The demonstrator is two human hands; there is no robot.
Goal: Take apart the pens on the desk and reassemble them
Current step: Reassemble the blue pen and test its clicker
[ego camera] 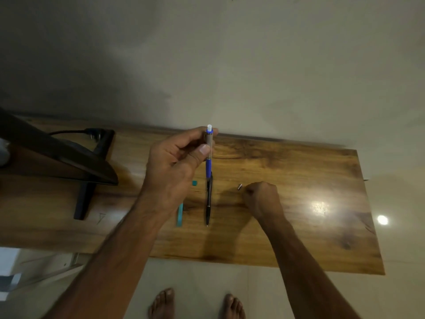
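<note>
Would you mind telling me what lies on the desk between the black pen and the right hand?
In the head view, a small silver pen part lies on bare wood between the black pen and the right hand, close to the fingers.

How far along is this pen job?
Midway, it seems. The left hand holds the blue pen upright above the desk. The right hand rests closed on the desk beside a small metal part. The black pen lies whole, apparently untouched; teal pieces lie loose, awaiting reassembly.
</note>
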